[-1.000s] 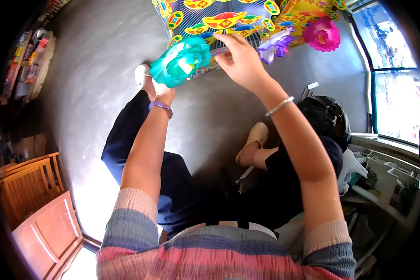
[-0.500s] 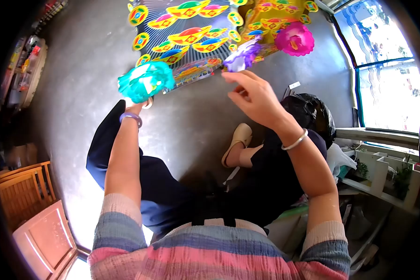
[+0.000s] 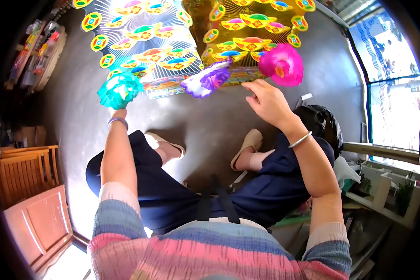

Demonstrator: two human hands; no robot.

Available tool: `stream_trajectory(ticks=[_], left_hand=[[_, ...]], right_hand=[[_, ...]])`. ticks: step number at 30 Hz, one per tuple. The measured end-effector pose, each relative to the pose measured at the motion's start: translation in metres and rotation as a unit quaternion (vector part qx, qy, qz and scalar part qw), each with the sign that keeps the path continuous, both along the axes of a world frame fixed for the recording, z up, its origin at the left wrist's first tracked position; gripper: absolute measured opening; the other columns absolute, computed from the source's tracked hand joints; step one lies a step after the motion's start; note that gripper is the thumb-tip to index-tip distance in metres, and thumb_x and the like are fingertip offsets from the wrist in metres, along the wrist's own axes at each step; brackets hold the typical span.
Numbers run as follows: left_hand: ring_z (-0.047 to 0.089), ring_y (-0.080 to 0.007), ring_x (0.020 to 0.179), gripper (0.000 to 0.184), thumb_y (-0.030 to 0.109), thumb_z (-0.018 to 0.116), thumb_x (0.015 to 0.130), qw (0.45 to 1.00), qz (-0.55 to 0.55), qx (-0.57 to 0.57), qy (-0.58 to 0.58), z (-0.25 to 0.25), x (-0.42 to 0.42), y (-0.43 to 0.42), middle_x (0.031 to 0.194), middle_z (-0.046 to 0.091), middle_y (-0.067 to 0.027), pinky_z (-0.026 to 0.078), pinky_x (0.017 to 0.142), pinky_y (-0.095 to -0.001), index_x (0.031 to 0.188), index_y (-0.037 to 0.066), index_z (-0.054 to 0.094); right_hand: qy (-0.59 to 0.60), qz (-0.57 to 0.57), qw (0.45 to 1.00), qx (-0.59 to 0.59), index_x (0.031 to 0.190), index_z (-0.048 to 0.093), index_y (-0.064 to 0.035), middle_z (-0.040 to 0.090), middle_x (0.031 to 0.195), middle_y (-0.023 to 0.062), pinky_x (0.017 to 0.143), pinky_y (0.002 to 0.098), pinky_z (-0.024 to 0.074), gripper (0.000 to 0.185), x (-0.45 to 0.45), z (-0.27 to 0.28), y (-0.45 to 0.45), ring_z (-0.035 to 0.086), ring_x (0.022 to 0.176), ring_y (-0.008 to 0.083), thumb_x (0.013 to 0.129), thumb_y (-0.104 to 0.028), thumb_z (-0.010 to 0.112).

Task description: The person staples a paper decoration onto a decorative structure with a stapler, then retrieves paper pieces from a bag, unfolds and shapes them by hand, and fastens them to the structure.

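Note:
A shiny paper piece with a silver panel (image 3: pixel 149 44) and a gold panel (image 3: pixel 247 35), printed with colourful ingots, spreads across the top of the view. Along its lower edge are a teal flower (image 3: pixel 120 89) at the left, a white-and-purple flower (image 3: pixel 207 80) in the middle and a magenta flower (image 3: pixel 281 65) at the right. My left hand (image 3: pixel 118 113) is just under the teal flower, its fingers hidden behind the petals. Below the gold panel and the magenta flower is my right hand (image 3: pixel 269 102), thumb and forefinger apart, holding nothing visible.
A black plastic bag (image 3: pixel 318 126) lies on the grey floor (image 3: pixel 74 116) right of my feet. Planters (image 3: pixel 382 191) stand under the bright window at the right. Wooden furniture (image 3: pixel 25 172) is at the lower left, and a shelf of goods (image 3: pixel 37 56) at the upper left.
The paper piece and the teal flower have shifted left with my left hand, showing more of the gold panel. My right hand has moved away from the silver panel, to the right and down.

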State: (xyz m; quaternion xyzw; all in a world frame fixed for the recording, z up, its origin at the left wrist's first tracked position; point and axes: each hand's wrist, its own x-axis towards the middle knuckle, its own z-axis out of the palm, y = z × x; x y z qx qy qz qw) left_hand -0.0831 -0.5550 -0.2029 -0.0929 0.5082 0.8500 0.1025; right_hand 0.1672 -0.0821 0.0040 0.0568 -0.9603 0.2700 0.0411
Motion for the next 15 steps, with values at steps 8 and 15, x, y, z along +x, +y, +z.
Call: stream_trajectory(ticks=[8, 15], left_hand=[[0.055, -0.0137, 0.087, 0.027, 0.009, 0.058, 0.083, 0.996, 0.071, -0.044, -0.011, 0.017, 0.040, 0.005, 0.100, 0.058, -0.0036, 0.047, 0.075, -0.0292, 0.111, 0.009, 0.055], [0.055, -0.0130, 0.066, 0.013, -0.001, 0.052, 0.077, 0.873, 0.437, -0.200, 0.078, 0.060, 0.060, -0.012, 0.077, 0.059, -0.0040, 0.044, 0.062, -0.0251, 0.085, 0.004, 0.062]], right_hand=[[-0.037, 0.037, 0.997, -0.053, 0.108, 0.059, -0.0046, 0.059, 0.095, 0.0130, 0.071, 0.0362, 0.0496, 0.030, -0.025, -0.003, -0.021, 0.062, 0.077, 0.0279, 0.078, -0.009, 0.061], [0.006, 0.062, 0.996, -0.067, 0.107, 0.059, -0.0037, 0.060, 0.094, 0.0135, 0.070, 0.0359, 0.0494, 0.029, -0.041, 0.003, -0.029, 0.062, 0.076, 0.0271, 0.078, -0.009, 0.061]])
